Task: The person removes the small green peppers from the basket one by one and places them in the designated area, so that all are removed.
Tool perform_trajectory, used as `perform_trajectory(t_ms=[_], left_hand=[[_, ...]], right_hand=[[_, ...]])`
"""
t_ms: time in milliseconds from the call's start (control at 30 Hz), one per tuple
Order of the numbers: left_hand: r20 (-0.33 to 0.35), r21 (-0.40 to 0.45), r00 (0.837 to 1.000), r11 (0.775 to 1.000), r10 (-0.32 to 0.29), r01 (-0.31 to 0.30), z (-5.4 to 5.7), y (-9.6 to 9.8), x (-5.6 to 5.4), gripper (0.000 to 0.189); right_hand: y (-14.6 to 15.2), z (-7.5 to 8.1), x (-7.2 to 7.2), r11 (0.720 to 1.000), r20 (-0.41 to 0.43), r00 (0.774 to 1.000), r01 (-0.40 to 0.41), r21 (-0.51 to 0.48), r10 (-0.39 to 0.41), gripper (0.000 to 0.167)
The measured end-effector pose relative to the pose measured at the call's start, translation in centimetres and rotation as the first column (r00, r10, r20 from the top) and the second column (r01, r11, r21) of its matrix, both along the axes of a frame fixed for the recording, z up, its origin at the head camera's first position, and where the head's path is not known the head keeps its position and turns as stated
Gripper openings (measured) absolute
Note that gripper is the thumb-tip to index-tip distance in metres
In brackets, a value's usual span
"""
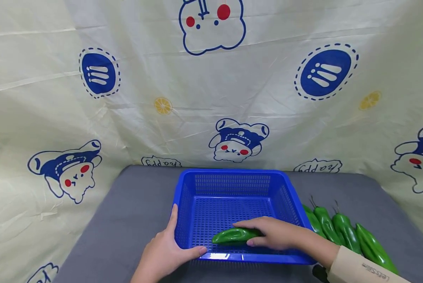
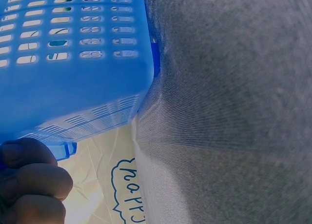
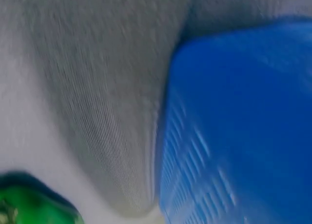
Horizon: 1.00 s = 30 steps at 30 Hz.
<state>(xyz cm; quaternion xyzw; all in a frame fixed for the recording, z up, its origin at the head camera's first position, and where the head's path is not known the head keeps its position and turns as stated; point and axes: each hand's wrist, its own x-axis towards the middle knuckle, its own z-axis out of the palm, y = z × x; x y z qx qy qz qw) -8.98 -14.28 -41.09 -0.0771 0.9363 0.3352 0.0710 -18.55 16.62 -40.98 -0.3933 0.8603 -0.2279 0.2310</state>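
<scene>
A blue plastic basket (image 1: 232,171) with slotted walls stands on the grey table. My left hand (image 1: 163,247) grips its near left corner, the thumb over the front rim and the fingers along the outside of the left wall. Curled fingers (image 2: 36,180) show beside the basket wall (image 2: 73,87) in the left wrist view. Reaching over the right side, my right hand (image 1: 275,232) holds a green pepper (image 1: 232,236) low in the front part of the basket. The right wrist view shows the basket's outer wall (image 3: 243,112), but neither the hand nor the held pepper.
Several green peppers (image 1: 344,232) lie side by side on the grey cloth (image 1: 140,208), right of the basket. One loose pepper (image 3: 39,207) shows in the right wrist view. A small black object (image 1: 319,272) sits by the right sleeve. A printed curtain (image 1: 133,78) hangs behind.
</scene>
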Motion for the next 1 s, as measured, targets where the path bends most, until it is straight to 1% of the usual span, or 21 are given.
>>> perform_trajectory(t_ms=[167, 367, 467, 533, 667, 800, 867, 1000], left_hand=[[-0.013, -0.005, 1.0, 1.0, -0.007, 0.007, -0.2, 0.1, 0.2, 0.139], [-0.027, -0.014, 1.0, 1.0, -0.009, 0.008, -0.2, 0.1, 0.1, 0.139], [-0.028, -0.018, 1.0, 1.0, -0.006, 0.006, -0.2, 0.1, 0.1, 0.138], [-0.021, -0.009, 1.0, 1.0, -0.006, 0.005, -0.3, 0.0, 0.0, 0.137], [0.006, 0.017, 1.0, 1.0, -0.001, 0.001, -0.4, 0.2, -0.3, 0.136], [0.01, 0.017, 1.0, 1.0, -0.001, 0.001, -0.6, 0.2, -0.2, 0.138], [0.007, 0.014, 1.0, 1.0, -0.009, 0.009, -0.6, 0.2, -0.2, 0.138], [0.005, 0.019, 1.0, 1.0, -0.015, 0.015, -0.6, -0.1, -0.4, 0.137]], right_hand=[[0.8, 2.0, -0.1, 0.998, -0.021, 0.998, 0.061, -0.033, -0.061, 0.055], [1.5, 4.5, -0.2, 0.994, -0.088, 0.991, 0.096, -0.057, -0.101, 0.056], [2.1, 5.4, -0.2, 0.991, -0.109, 0.986, 0.116, -0.065, -0.123, 0.056], [2.6, 5.9, -0.2, 0.989, -0.107, 0.984, 0.135, -0.067, -0.141, 0.057], [3.9, 6.6, -0.2, 0.986, -0.131, 0.978, 0.157, -0.061, -0.164, 0.058], [5.5, 6.8, 0.0, 0.983, -0.174, 0.969, 0.168, -0.068, -0.178, 0.06], [6.5, 6.8, 0.1, 0.98, -0.206, 0.958, 0.187, -0.072, -0.198, 0.06], [8.7, 6.7, 0.1, 0.967, -0.269, 0.928, 0.245, -0.077, -0.256, 0.061]])
